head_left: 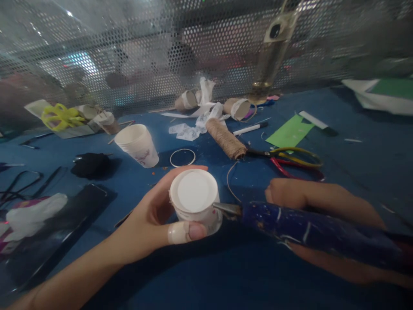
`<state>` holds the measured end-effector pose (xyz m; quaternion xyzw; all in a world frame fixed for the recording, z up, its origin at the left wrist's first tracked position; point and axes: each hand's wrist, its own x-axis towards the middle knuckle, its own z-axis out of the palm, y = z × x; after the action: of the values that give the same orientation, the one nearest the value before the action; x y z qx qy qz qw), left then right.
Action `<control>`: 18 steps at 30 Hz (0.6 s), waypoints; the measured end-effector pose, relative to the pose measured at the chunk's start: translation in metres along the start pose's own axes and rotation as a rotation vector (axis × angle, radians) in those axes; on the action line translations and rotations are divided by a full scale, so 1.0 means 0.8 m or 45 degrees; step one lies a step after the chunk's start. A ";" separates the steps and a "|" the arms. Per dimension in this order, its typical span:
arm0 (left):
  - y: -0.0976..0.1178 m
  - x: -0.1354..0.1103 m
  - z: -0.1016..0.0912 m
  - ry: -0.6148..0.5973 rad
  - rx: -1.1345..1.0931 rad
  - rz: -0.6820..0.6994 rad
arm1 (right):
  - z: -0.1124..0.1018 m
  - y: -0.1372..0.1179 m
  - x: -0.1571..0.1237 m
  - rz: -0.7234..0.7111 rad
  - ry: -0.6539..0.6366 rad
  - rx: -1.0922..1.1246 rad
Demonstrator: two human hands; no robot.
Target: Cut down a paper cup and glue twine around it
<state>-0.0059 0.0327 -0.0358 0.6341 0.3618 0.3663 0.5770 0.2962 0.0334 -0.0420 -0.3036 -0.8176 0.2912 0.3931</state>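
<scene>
My left hand (158,211), a bandage round its thumb, is wrapped about a white paper cup (194,193). The cup is bottom up, its round base facing me. From the right, my right hand (309,202) grips a blue hot glue gun (290,226). The gun's metal nozzle points left and meets the cup's side just below the rim of the base; whether it touches is hard to tell. Behind the cup lies a roll of brown twine (226,138), with a loose strand curving toward the nozzle. A thin white ring (183,158) rests beyond my left hand.
A stack of paper cups (138,145) leans at back left. Scissors (290,158), green paper (290,131), a white pen (250,128) and crumpled white lace (200,125) lie behind. At left are a black phone-like slab (58,232) and a dark lump (91,165). Perforated metal (145,60) closes the back.
</scene>
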 end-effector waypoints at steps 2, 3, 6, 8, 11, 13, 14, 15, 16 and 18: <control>-0.001 -0.001 0.000 0.007 -0.005 -0.003 | 0.001 0.006 0.000 -0.098 -0.011 -0.054; -0.002 -0.001 0.000 0.008 -0.010 -0.010 | 0.001 0.007 0.000 -0.110 -0.012 -0.080; -0.001 -0.001 0.001 0.029 -0.023 -0.016 | -0.001 0.007 0.001 -0.141 -0.038 -0.114; -0.001 0.000 0.003 0.036 -0.023 -0.017 | -0.002 0.005 0.000 -0.155 -0.050 -0.116; -0.001 0.000 0.003 0.040 -0.020 -0.015 | -0.003 0.004 -0.001 -0.151 -0.027 -0.119; -0.001 0.000 0.003 0.040 -0.022 -0.010 | -0.003 0.004 -0.002 -0.163 -0.037 -0.142; -0.002 0.001 0.002 0.040 -0.023 -0.011 | -0.003 0.004 -0.002 -0.168 -0.040 -0.153; -0.002 0.001 0.002 0.038 -0.027 -0.008 | -0.003 0.004 -0.002 -0.158 -0.053 -0.161; -0.002 0.001 0.002 0.034 -0.032 -0.002 | -0.003 0.004 -0.002 -0.143 -0.065 -0.172; -0.002 0.002 0.002 0.022 -0.054 0.023 | -0.003 0.005 -0.001 -0.107 0.012 -0.232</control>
<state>-0.0039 0.0335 -0.0376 0.6219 0.3531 0.3845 0.5836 0.2995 0.0357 -0.0438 -0.3048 -0.8509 0.1973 0.3797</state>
